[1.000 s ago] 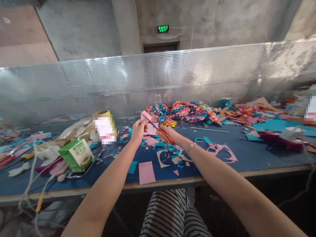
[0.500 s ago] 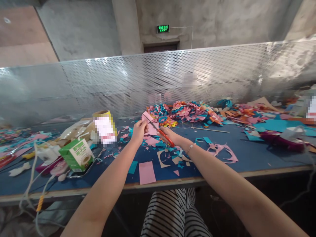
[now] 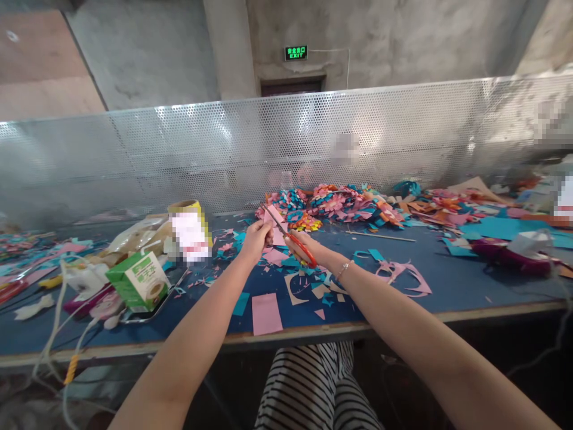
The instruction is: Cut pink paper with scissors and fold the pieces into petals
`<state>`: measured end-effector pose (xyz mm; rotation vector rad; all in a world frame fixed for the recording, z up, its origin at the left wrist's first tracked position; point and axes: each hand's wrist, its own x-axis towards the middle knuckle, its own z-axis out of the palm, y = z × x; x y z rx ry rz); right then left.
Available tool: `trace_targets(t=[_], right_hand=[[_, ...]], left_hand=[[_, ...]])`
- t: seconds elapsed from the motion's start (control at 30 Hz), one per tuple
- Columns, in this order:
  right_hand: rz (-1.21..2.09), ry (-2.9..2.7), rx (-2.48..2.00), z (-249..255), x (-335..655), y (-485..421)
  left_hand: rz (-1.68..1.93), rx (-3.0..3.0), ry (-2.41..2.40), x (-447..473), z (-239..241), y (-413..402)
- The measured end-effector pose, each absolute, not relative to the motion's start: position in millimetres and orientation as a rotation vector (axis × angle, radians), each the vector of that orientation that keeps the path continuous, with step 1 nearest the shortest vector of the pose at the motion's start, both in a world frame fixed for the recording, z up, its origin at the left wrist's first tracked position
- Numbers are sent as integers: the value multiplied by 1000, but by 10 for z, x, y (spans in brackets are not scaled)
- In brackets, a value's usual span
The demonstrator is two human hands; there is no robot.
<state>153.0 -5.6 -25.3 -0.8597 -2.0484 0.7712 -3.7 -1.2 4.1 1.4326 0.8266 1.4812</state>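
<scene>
My left hand (image 3: 258,239) pinches a small pink sheet (image 3: 279,222) above the blue table; paper or felt, I cannot tell which. My right hand (image 3: 308,246) is wrapped round the orange-red handles of a pair of scissors (image 3: 305,249). Their dark blades (image 3: 274,216) point up and left across the pink sheet, close to my left fingers. Under and around both hands lie pink and blue scraps. Close to the table's front edge lies a flat pink rectangle (image 3: 267,314), with a blue piece (image 3: 240,303) beside it.
Behind my hands sits a heap of multicoloured cut flowers (image 3: 340,200) before a perforated metal screen (image 3: 188,155). A green-white carton (image 3: 139,282), a yellow can (image 3: 203,230) and white cables (image 3: 58,316) are at left. Pink offcuts (image 3: 414,280) and a thin stick (image 3: 380,235) lie at right.
My left hand and the pink sheet have shifted slightly to the right, and the sheet sits at a different angle to the blades. The scissors stay in my right hand.
</scene>
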Motion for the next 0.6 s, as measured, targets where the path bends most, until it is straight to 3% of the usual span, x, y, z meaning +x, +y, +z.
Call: trace_targets(t=[0.37,0.6], right_hand=[[660,-2021,-949,-365,1483,99],[776,-1966,-949,-410,1449,134]], left_hand=[[1455,1368,753,-62,46,6],[1438,1270,721,-79,47,28]])
